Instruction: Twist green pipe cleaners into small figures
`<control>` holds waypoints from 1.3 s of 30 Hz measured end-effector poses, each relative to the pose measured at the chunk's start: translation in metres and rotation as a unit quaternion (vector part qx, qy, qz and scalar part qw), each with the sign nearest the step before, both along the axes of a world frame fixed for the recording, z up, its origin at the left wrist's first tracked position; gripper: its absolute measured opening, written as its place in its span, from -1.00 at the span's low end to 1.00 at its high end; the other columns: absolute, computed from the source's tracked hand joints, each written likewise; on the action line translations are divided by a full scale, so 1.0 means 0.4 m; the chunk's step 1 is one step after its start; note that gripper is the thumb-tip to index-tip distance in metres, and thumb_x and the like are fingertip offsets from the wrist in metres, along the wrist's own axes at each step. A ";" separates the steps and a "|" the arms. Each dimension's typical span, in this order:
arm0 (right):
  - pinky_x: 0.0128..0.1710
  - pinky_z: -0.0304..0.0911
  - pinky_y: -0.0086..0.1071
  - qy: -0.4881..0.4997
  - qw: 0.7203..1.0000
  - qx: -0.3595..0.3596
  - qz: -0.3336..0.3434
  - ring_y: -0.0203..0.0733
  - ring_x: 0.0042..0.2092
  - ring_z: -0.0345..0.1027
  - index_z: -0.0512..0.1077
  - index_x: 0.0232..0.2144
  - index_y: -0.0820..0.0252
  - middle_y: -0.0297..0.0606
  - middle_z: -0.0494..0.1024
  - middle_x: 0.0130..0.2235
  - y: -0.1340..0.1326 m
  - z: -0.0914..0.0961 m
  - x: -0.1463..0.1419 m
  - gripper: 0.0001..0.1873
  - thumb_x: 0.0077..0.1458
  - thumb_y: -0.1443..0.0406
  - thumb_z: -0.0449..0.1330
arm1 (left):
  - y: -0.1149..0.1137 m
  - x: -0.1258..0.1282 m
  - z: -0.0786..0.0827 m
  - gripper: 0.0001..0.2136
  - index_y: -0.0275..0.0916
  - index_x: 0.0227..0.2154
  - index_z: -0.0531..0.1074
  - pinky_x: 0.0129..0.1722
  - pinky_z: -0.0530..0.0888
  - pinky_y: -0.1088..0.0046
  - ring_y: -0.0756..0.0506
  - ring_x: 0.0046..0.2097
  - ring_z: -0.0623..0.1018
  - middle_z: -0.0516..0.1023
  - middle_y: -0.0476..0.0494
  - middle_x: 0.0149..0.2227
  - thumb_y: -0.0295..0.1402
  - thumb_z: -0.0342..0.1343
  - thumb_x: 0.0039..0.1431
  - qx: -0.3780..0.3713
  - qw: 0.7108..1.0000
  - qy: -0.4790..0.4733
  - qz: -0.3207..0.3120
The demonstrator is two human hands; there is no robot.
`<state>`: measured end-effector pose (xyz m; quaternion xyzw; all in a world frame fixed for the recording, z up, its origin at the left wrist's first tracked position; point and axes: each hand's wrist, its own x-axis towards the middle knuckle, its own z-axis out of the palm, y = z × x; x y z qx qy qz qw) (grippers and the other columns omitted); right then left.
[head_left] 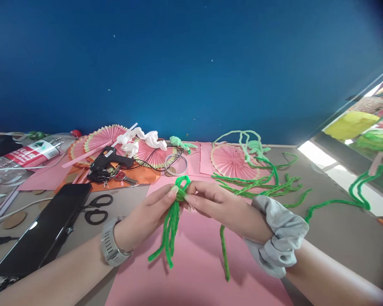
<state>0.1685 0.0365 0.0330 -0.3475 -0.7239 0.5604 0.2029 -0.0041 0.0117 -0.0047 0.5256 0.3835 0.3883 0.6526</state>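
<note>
Both my hands meet above a pink paper sheet (198, 263). My left hand (150, 214) pinches a bundle of green pipe cleaners (172, 225) near its looped top, several loose ends hanging down. My right hand (217, 204), fingers closed, grips the same bundle at the loop; one single green strand (224, 255) trails down from it. A grey watch (110, 244) is on my left wrist and a grey scrunchie (279, 236) on my right.
Behind lie pink folded paper fans (232, 161), more green pipe cleaners (268, 182), a black glue gun (110, 159), white crumpled tissue (140, 140), black scissors (97, 208), a black phone or tablet (47, 229), a plastic bottle (28, 155) and keys. A blue wall stands at the back.
</note>
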 end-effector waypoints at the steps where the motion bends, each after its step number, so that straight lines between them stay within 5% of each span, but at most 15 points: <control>1: -0.48 0.06 -0.50 -0.007 1.000 0.000 -0.001 -0.40 -0.49 0.04 0.27 -0.44 0.21 -0.41 0.24 -0.49 -0.001 -0.004 0.001 -0.80 0.18 0.27 -0.05 | -0.001 0.002 -0.002 -0.76 -0.22 -0.34 0.33 -0.23 0.32 0.44 -0.01 -0.31 0.34 0.34 -0.06 -0.38 -0.22 -0.17 0.22 0.005 1.000 0.005 0.011; 5: -0.37 0.16 -0.47 -0.021 1.000 0.008 -0.012 -0.35 -0.38 0.22 0.31 -0.42 0.20 -0.35 0.38 -0.41 -0.004 -0.023 -0.002 -0.80 0.17 0.26 -0.03 | -0.007 0.012 -0.007 -0.73 -0.23 -0.40 0.30 -0.23 0.33 0.42 -0.01 -0.35 0.30 0.29 -0.05 -0.43 -0.20 -0.20 0.22 0.009 0.999 0.011 0.040; 10: -0.34 0.17 -0.46 0.000 1.000 0.016 -0.010 -0.34 -0.34 0.29 0.31 -0.42 0.22 -0.34 0.42 -0.39 -0.008 -0.038 -0.010 -0.81 0.18 0.28 -0.04 | -0.016 0.022 -0.012 -0.77 -0.21 -0.41 0.25 -0.34 0.32 0.47 0.03 -0.43 0.24 0.18 0.00 -0.48 -0.24 -0.23 0.24 -0.088 0.992 -0.082 0.031; 16: -0.59 -0.11 -0.49 -0.082 0.991 0.080 -0.068 -0.41 -0.56 -0.07 0.26 -0.54 0.20 -0.48 0.11 -0.60 -0.005 -0.037 -0.005 -0.66 0.15 0.11 -0.04 | -0.015 0.023 0.007 -0.74 -0.21 -0.49 0.19 -0.40 0.29 0.49 0.03 -0.48 0.17 0.09 0.02 -0.52 -0.30 -0.31 0.25 -0.105 0.983 -0.136 0.057; 24: -0.49 -0.04 -0.50 -0.009 0.989 -0.130 0.066 -0.41 -0.48 -0.02 0.27 -0.50 0.24 -0.46 0.14 -0.53 0.036 -0.023 0.032 -0.70 0.05 0.10 0.08 | -0.004 -0.010 0.037 -0.72 -0.24 -0.53 0.18 -0.54 0.10 0.52 0.04 -0.55 0.01 -0.02 0.07 -0.59 -0.30 -0.30 0.24 -0.073 0.993 -0.066 -0.062; 29: -0.46 -0.03 -0.49 -0.023 0.978 -0.192 0.080 -0.42 -0.48 -0.02 0.29 -0.45 0.24 -0.45 0.16 -0.50 0.057 -0.034 0.046 -0.73 0.00 0.13 0.13 | -0.001 -0.020 0.038 -0.76 -0.25 -0.42 0.32 -0.50 0.14 0.55 0.05 -0.52 0.08 0.14 0.03 -0.51 -0.29 -0.19 0.22 -0.043 0.992 0.025 -0.115; 34: -0.48 -0.05 -0.49 -0.040 0.981 -0.167 0.092 -0.40 -0.48 -0.05 0.29 -0.43 0.24 -0.44 0.14 -0.52 0.057 -0.042 0.044 -0.76 0.04 0.15 0.08 | -0.004 -0.022 0.041 -0.79 -0.12 -0.14 0.22 -0.38 0.21 0.55 0.05 -0.42 0.23 0.27 0.05 -0.44 -0.22 -0.15 0.20 -0.060 0.987 0.102 -0.110; 39: -0.49 -0.05 -0.49 -0.120 0.988 -0.055 0.079 -0.39 -0.48 -0.02 0.34 -0.42 0.21 -0.43 0.20 -0.51 0.060 -0.048 0.046 -0.70 0.04 0.08 0.05 | -0.004 -0.021 0.034 -0.79 -0.16 -0.17 0.16 -0.41 0.21 0.54 0.04 -0.45 0.23 0.23 0.08 -0.50 -0.19 -0.15 0.20 -0.059 0.977 0.147 -0.141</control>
